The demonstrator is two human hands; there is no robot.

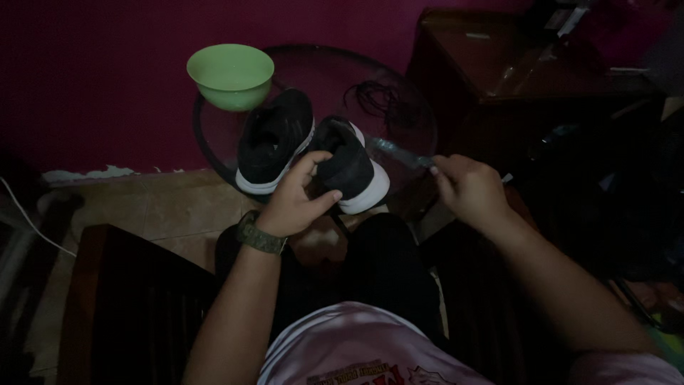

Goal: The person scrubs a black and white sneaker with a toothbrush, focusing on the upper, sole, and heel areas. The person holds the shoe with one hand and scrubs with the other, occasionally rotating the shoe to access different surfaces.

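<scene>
Closest in, a pale shirt (363, 349) with a printed front covers the person's belly, and dark trousers (370, 271) run on to the knees. Both bare forearms reach forward from there. The left hand (296, 199), with a green watch (260, 235) on its wrist, is curled around the heel end of a black shoe (353, 164) with a white sole, thumb on one side and fingers hooked over the top edge. The shoe sits at the near edge of a round glass table (399, 85), tilted a little toward the person. The right hand (467, 187) is closed narrowly on a clear plastic brush (399, 153), pinching its handle, with the far end pointing toward the held shoe; whether it touches the shoe is hard to tell in this dim light.

Just beside the held shoe, to its left, lies a second shoe (274, 139), black with a white sole too. A green bowl (230, 75) stands behind that one on the table's edge. Dark laces (381, 100) lie in a loose heap further back. A dark wooden cabinet (527, 78) stands to the right.
</scene>
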